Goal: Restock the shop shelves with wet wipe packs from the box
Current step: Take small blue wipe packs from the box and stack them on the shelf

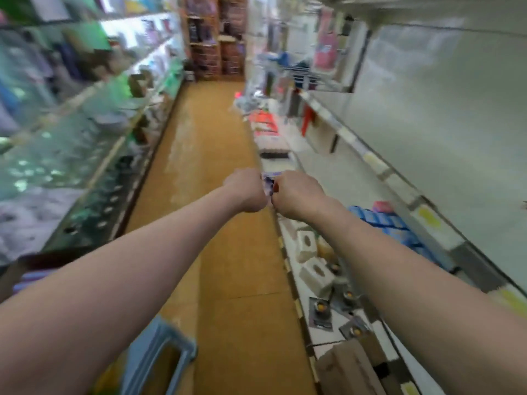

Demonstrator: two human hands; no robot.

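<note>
Head view: wet wipe pack (268, 182), purplish and blurred, held at arm's length above front edge of low shelf (328, 178). Left hand (246, 192) and right hand (296, 195) both fisted, knuckles nearly touching, fingers curled on pack ends; only sliver of pack shows between. Blue packs (379, 219) toward back of low shelf; white tissue boxes (306, 246) at its front. Brown carton (350, 369) at its near end, possibly supply box. Step, as judged: carrying pack to placement. Next calls for choosing bare patch on shelf, lowering pack flat, loosening both grips.
</note>
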